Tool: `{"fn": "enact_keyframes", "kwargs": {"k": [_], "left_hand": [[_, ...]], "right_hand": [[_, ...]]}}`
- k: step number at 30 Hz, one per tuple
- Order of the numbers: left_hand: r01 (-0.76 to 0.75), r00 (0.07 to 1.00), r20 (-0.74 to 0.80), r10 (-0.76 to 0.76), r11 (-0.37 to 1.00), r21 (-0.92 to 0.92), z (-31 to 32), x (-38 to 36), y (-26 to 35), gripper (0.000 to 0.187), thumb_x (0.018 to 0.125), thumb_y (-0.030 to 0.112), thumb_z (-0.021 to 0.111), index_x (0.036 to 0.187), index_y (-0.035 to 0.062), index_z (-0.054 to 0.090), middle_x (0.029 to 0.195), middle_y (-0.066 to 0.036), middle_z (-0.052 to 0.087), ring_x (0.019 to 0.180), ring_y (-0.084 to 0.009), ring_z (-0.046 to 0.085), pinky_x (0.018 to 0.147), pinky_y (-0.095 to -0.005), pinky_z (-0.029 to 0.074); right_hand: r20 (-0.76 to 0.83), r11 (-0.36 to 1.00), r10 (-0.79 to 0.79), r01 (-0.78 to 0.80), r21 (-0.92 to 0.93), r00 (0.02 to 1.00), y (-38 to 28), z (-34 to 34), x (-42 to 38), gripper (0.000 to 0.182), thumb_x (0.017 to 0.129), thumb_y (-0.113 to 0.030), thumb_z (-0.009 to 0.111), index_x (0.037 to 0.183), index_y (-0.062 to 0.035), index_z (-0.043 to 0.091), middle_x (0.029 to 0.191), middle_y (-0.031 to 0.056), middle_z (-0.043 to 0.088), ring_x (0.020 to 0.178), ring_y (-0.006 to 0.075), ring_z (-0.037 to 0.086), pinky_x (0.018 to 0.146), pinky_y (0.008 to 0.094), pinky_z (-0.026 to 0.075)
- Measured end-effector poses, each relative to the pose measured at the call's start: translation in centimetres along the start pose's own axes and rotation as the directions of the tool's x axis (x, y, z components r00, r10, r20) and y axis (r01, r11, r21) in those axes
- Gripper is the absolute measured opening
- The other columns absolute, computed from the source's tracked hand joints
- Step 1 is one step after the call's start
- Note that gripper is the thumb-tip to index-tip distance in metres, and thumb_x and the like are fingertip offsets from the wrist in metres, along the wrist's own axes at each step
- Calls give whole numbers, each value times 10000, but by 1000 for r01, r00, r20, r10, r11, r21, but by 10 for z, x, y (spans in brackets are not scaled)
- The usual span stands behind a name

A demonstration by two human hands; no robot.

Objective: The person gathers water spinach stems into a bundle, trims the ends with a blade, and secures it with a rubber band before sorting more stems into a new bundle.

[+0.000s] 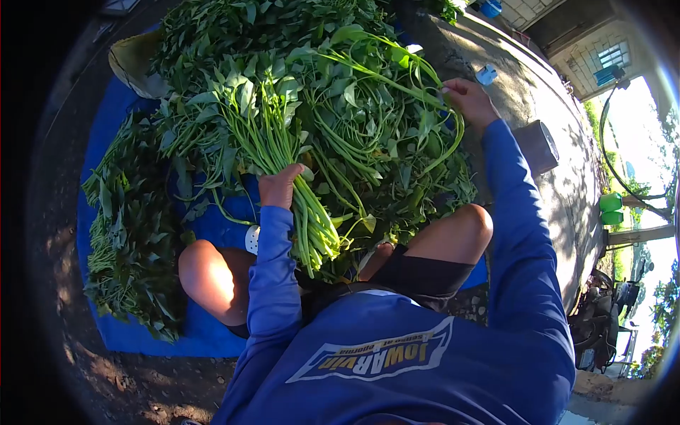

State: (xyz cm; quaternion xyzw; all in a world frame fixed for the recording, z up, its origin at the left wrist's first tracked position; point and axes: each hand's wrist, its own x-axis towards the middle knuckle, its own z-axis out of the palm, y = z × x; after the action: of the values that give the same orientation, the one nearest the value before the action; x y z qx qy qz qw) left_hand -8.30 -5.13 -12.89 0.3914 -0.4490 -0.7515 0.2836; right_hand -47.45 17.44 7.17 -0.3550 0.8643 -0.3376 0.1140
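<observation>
My left hand (280, 185) is wrapped round a thick bunch of long green stems (312, 216), whose leafy tops point up and away from me and whose stem ends hang towards my lap. Off to the right, my right hand (464, 99) pinches a few longer leafy stems (397, 83) that arch over the pile. Under and beyond both hands lies a large heap of loose leafy greens (354, 117).
A blue tarp (127, 333) lies under the greens. More bundled greens (134, 227) lie along its left side. A pale container (138, 62) is at the upper left. A dark bucket (536, 147) stands on the ground at right, and a motorcycle (598, 322) is farther right.
</observation>
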Motion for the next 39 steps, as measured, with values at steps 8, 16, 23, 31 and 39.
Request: {"fn": "enact_keyframes", "kwargs": {"k": [8, 16, 23, 31, 39], "left_hand": [[35, 999, 8, -34, 998, -60, 5, -1, 3, 231, 750, 37, 833, 967, -23, 782, 939, -78, 764, 784, -175, 699, 743, -354, 568], [-4, 1000, 19, 5, 998, -59, 3, 20, -20, 254, 748, 19, 843, 985, -36, 768, 918, -89, 759, 725, -202, 705, 714, -358, 588], [-55, 998, 19, 56, 998, -39, 11, 16, -21, 262, 770, 108, 846, 963, -45, 756, 889, -116, 746, 658, -219, 705, 602, -355, 604], [3, 999, 49, 0, 998, -67, 15, 9, -21, 227, 764, 46, 853, 965, -29, 778, 931, -79, 769, 785, -184, 708, 769, -346, 570], [50, 994, 99, -47, 998, -28, 17, 7, -33, 239, 790, 52, 858, 958, -100, 781, 989, -128, 787, 872, -199, 741, 865, -327, 590]], "right_hand": [[-299, 965, -193, 125, -232, 934, -22, -55, -2, 290, 958, -243, 717, 1162, -39, 744, 1057, 129, 767, 972, 224, 719, 894, 374, 555], [-47, 718, -297, 190, -669, 954, -37, -88, -23, 226, 982, -172, 683, 1151, -23, 693, 1051, 145, 735, 996, 267, 702, 904, 412, 538], [-75, 885, -243, 189, -426, 967, -45, -104, -38, 243, 1008, -180, 666, 1210, -45, 657, 1001, 63, 699, 947, 180, 657, 882, 365, 524], [-141, 980, -195, 185, -78, 971, -41, -5, -88, 301, 961, -231, 710, 1210, -63, 691, 973, 84, 733, 890, 185, 686, 837, 362, 543], [-226, 854, -412, 287, -435, 882, -85, 79, -130, 239, 941, -184, 699, 1161, -95, 725, 950, 139, 699, 876, 371, 697, 769, 460, 551]]}}
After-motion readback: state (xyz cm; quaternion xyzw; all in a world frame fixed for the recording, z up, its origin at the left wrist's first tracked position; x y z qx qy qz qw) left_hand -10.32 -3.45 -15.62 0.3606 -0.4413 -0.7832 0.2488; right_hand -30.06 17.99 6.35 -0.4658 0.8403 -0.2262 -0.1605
